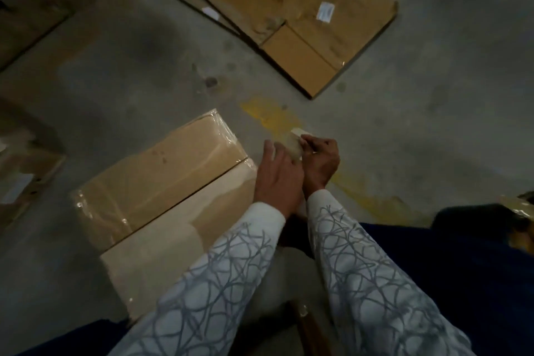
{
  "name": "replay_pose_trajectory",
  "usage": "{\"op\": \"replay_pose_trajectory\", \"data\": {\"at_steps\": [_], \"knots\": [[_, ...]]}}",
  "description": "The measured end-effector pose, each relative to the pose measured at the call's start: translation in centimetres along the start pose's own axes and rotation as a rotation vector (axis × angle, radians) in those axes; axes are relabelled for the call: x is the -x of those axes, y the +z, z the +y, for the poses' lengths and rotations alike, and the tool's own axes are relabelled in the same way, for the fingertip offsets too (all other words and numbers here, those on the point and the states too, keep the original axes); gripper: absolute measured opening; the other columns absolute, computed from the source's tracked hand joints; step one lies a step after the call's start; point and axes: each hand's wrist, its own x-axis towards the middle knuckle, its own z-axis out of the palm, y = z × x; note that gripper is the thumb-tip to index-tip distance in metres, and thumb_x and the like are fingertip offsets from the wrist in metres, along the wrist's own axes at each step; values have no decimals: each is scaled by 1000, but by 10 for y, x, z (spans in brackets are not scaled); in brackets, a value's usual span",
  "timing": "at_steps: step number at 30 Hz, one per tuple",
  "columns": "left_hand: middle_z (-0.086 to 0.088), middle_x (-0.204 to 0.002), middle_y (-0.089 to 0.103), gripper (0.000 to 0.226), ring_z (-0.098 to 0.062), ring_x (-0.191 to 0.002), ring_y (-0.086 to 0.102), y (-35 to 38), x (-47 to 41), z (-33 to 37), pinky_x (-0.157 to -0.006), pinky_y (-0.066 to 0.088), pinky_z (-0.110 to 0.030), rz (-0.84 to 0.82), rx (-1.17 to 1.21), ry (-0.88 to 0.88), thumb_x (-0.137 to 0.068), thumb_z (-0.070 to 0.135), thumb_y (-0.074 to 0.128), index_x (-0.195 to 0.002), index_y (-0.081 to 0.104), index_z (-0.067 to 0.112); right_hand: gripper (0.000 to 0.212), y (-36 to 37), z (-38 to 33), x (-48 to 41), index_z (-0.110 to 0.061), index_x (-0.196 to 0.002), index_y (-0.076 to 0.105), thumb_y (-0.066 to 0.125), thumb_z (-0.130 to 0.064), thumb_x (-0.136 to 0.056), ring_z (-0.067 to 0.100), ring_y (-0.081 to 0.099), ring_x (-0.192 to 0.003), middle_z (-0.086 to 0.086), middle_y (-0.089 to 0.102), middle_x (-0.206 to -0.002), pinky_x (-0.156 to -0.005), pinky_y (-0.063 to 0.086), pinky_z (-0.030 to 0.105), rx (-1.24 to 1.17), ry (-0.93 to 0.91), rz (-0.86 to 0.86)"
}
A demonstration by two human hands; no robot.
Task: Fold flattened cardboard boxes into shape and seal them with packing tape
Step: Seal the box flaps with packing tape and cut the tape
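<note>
Right hand (pixel 320 163): fingers curled, pinching the pale upper end of the packing tape (pixel 295 144) between thumb and fingertips. Left hand (pixel 277 179): back toward the camera, thumb raised alongside the tape, hand closed against its lower side; its fingers are mostly hidden behind the hand, so the exact grip is unclear. The tape is a pale, translucent mass held between the two hands, above the floor; too blurred to say whether it is a roll or a loose strip. Both hands touch at the wrists. Sleeves (pixel 361 269) are white with a grey looping line pattern. Just left of the hands stands a folded cardboard box (pixel 161 179), top flaps meeting at a dark centre seam, with glossy tape at its far corners. Well beyond, a flattened cardboard box (pixel 303 46) lies on the concrete floor (pixel 433 95), carrying a small white label (pixel 325 11). A yellow paint mark (pixel 271 115) lies on the floor near the hands. Dark blue fabric (pixel 433 269) is at lower right. More cardboard (pixel 26 170) sits at the left edge, dim.
</note>
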Motion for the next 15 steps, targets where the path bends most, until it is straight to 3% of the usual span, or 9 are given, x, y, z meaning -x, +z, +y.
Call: {"op": "replay_pose_trajectory", "data": {"at_steps": [2,4,5,7,10,12,13,15], "knots": [[-18,-142,53,51,-41,-142,31,6,-22,-2,-120,6,-63,-120,-115,-31,-101,43,39,-140,51,13,13,15,19,-10,-8,-90,81,81,-4,-77,16,63,-78,10,68,-89,-73,44,5,-25,44,-74],[-18,-137,57,49,-41,-138,38,2,-32,-2,-119,11,-64,-90,-71,-39,-100,38,42,-140,51,11,15,23,29,-14,-12,-87,81,80,-14,-73,21,68,-82,12,71,-90,-80,54,21,-60,99,-129],[-18,-128,63,43,-40,-130,47,-1,-32,0,-118,17,-63,1,20,-26,-96,30,50,-133,57,9,17,25,31,-13,-13,-85,80,75,-20,-71,23,70,-85,13,72,-90,-82,56,28,-39,88,-152],[-17,-100,69,36,-37,-104,60,-6,-21,0,-110,34,-60,281,227,11,-77,13,67,-111,64,4,23,27,30,-12,-11,-85,76,65,-25,-71,24,70,-87,15,72,-92,-81,56,29,17,2,-176],[-12,-96,67,39,-32,-99,60,-13,22,3,-103,40,-49,478,510,12,-67,6,67,-106,66,6,20,33,31,-16,1,-92,76,68,-10,-77,22,69,-89,10,71,-93,-80,55,28,25,38,-244],[-3,-98,69,24,-26,-103,60,-21,62,1,-102,39,-44,515,598,3,-79,12,61,-100,71,13,31,35,31,-19,-4,-110,75,73,2,-80,20,66,-97,9,71,-106,-83,52,22,75,93,-285],[0,-97,70,20,-24,-104,60,-23,81,-4,-99,40,-42,519,635,-28,-83,16,58,-97,73,17,41,32,32,-18,-7,-120,71,72,4,-81,20,65,-103,9,70,-114,-83,48,13,104,115,-284],[5,-95,71,18,-21,-103,61,-17,116,-22,-94,43,-44,512,642,-120,-87,17,59,-95,74,23,46,15,17,-4,-7,-129,64,69,3,-84,21,63,-109,7,65,-121,-76,42,3,60,204,-261]]}}
